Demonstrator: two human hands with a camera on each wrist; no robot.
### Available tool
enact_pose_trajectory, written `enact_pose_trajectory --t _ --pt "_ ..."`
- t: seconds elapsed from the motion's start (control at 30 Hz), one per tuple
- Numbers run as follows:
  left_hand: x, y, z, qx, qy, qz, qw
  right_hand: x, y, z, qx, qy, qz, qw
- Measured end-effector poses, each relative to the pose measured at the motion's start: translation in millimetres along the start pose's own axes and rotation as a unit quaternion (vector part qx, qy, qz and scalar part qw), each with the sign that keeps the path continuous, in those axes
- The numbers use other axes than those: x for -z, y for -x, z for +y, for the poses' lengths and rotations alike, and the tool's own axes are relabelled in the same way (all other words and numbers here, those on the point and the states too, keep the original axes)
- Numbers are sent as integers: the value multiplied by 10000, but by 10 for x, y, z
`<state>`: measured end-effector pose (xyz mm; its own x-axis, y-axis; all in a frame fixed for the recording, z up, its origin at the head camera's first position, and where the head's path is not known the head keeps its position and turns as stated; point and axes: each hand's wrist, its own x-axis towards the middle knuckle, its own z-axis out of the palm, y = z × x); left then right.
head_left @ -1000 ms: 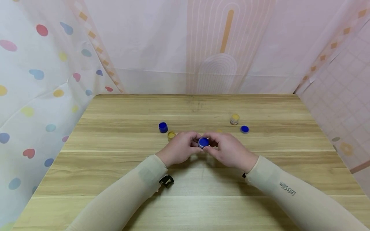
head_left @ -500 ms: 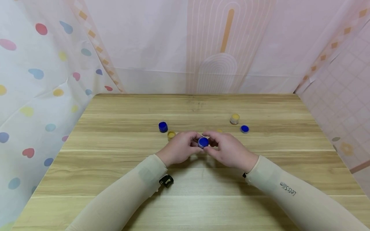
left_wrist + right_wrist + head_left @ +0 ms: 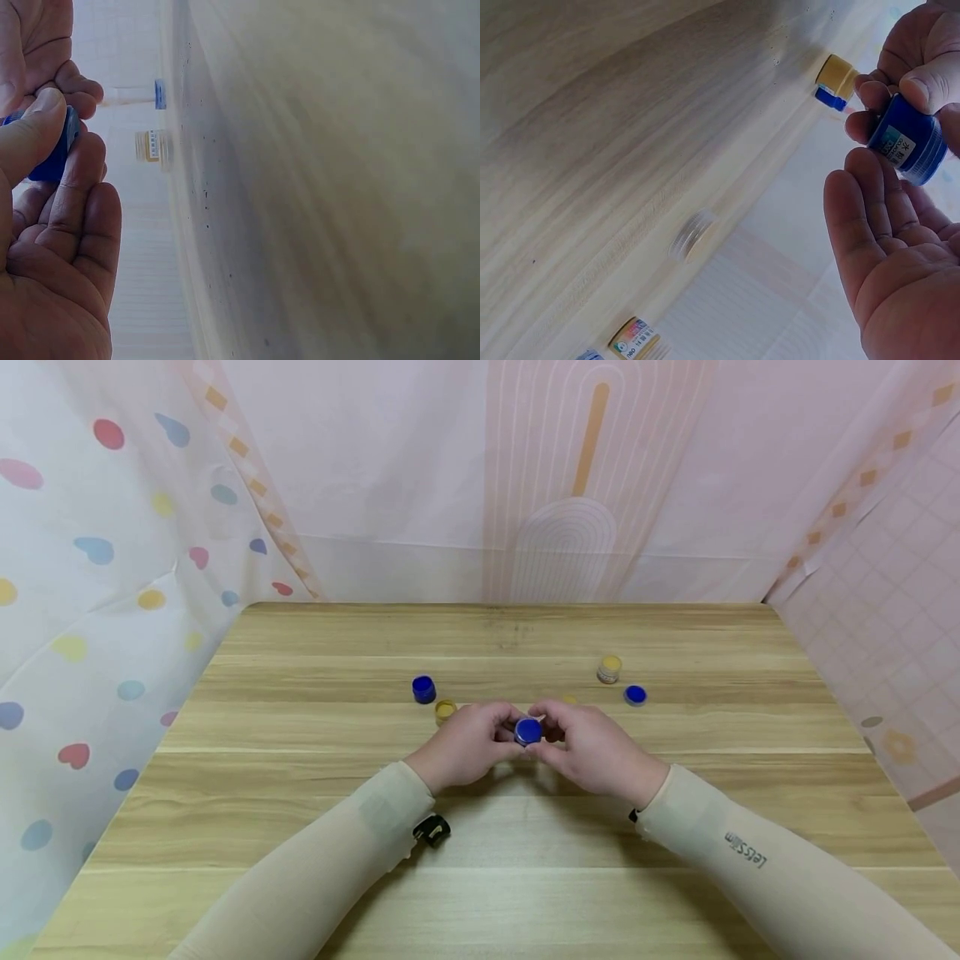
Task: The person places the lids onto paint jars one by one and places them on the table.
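Note:
Between my hands, above the table, is a small blue paint jar (image 3: 528,732) with a label (image 3: 897,145) and a clear ribbed lid (image 3: 928,166). My left hand (image 3: 467,743) grips its body, the thumb (image 3: 37,124) lying along its side. From the other side my right hand (image 3: 592,750) holds the lid edge between thumb and forefinger; its other fingers (image 3: 847,202) extend past the jar. Just beyond the left hand stands a yellow paint jar (image 3: 446,710), partly hidden by it. A yellow disc-shaped piece (image 3: 570,700) shows behind the right hand.
Another blue jar (image 3: 423,690) stands at the back left on the wooden table (image 3: 480,902). To the back right are a second yellow jar (image 3: 610,669) and a flat blue lid (image 3: 635,696). A patterned cloth (image 3: 405,485) hangs behind the table.
The right hand's forefinger and thumb shift slightly around the rim of the blue paint jar. The left hand and the things on the table stay in place.

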<state>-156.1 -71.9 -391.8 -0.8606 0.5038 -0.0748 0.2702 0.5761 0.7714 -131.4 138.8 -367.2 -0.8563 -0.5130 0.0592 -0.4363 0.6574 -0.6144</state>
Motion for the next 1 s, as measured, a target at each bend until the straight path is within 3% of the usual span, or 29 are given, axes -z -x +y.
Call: enact_pose_trajectory --t 0.47,0.83,1.0 --pt "-4 -5 -7 77 137 -12 9999 12 2 2 247 -38 -8 9997" --pt "-7 -4 -2 37 58 -1 10000 0 -3 -3 -63 -117 19 9999" --pt "-10 0 -6 66 57 4 10000 2 7 8 87 3 35 10000"
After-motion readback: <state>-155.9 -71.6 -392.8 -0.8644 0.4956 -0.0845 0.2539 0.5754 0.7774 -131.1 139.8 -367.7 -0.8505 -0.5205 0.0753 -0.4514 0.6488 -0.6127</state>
